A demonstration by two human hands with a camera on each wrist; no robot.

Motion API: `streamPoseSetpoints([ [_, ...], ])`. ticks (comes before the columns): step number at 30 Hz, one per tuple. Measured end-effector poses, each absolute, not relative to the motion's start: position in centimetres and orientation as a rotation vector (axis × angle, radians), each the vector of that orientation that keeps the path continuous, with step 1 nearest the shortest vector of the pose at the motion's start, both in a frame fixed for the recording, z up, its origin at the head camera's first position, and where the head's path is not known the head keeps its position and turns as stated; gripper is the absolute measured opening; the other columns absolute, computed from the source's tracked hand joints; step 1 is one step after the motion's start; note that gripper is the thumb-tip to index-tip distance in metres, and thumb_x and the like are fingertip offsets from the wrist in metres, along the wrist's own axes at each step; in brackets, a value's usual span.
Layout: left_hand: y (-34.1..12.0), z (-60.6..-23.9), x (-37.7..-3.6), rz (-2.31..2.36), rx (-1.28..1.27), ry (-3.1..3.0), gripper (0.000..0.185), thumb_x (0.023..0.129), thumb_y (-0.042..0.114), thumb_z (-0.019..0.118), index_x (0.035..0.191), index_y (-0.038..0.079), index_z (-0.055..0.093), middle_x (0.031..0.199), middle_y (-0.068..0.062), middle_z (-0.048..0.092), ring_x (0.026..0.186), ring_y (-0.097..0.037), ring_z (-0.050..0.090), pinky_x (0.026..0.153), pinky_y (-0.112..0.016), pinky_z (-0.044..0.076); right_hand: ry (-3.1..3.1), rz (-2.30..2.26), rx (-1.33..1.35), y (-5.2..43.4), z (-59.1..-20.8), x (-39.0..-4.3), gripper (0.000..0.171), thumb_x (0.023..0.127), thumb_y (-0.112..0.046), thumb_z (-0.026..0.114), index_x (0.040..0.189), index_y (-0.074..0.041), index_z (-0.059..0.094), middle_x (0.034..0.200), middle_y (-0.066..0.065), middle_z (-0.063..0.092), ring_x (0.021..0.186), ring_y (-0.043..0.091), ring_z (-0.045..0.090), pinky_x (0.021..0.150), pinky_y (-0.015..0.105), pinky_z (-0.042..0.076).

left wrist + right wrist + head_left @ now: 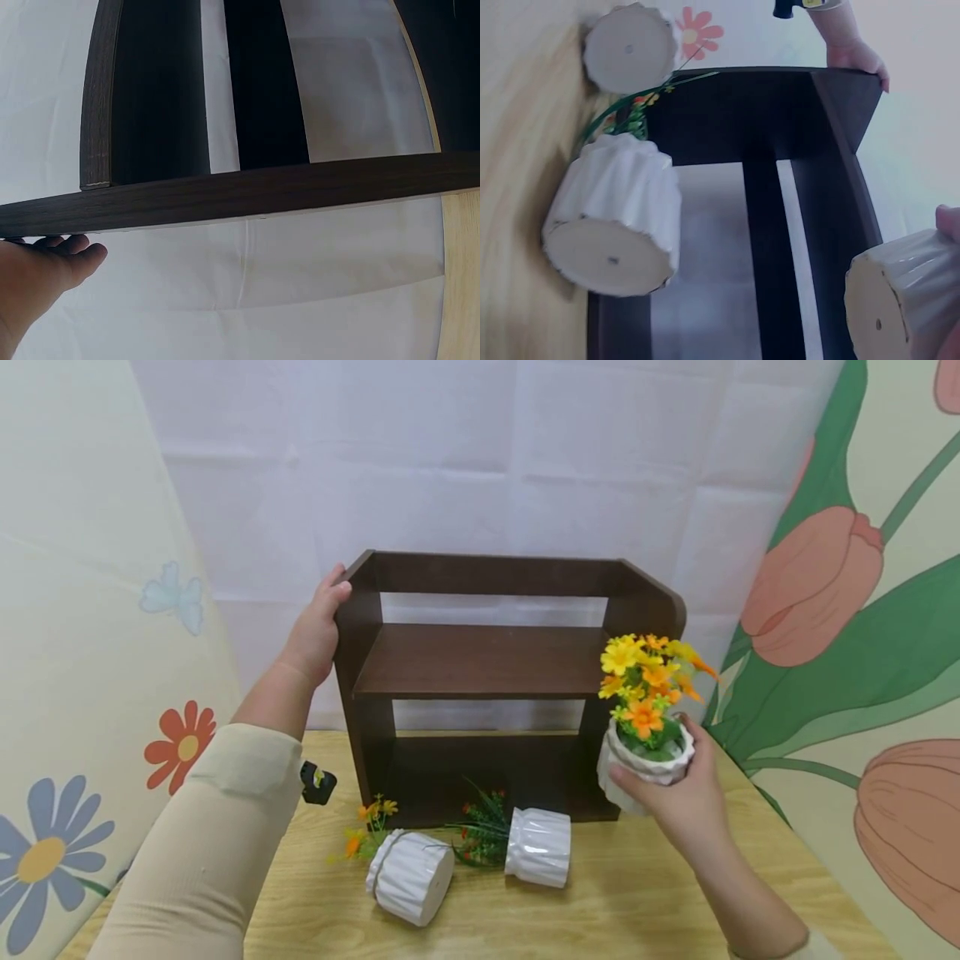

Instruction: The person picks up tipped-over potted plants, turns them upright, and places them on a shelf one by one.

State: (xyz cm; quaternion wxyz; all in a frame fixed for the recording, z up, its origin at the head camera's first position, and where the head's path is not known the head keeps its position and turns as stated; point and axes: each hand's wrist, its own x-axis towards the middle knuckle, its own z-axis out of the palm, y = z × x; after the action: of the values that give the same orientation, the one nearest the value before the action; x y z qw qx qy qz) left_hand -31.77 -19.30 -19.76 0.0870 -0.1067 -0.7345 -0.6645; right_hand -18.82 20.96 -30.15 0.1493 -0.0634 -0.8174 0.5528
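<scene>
Head view shows your right grip (692, 795) clasping a white flowerpot (636, 758) at half past three, your left grip (313, 632), at nine, unclenched against the brown shelf (480, 657), and two tipped pots (408, 872) (540, 847) on the desk (607, 910) near six.

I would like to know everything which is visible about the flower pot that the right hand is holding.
The potted plant carries yellow and orange flowers with green leaves, apparently artificial. Its white, ribbed pot looks like glazed ceramic; the flat base shows a small dark spot, perhaps a hole. It is roughly upright, held above the table, before the right end of the dark brown shelf. The right hand grips it, thumb across the front.
</scene>
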Motion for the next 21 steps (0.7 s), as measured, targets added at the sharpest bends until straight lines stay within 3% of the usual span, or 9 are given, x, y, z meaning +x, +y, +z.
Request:
streamPoseSetpoints([
  [21, -19.3, -19.8, -31.4, -1.967, -0.312, -2.202, 0.059, 0.103, 0.046, 0.018, 0.158, 0.034, 0.001, 0.166, -0.006, 0.006, 0.142, -0.026, 0.021, 0.116, -0.042, 0.020, -2.214, 1.516, -0.137, 16.3, -27.1, -21.6, 0.120, 0.065, -0.041, 0.090, 0.156, -0.020, 0.014, 0.159, 0.006, 0.025, 0.143, 0.028, 0.031, 0.116, 0.051, 0.027],
])
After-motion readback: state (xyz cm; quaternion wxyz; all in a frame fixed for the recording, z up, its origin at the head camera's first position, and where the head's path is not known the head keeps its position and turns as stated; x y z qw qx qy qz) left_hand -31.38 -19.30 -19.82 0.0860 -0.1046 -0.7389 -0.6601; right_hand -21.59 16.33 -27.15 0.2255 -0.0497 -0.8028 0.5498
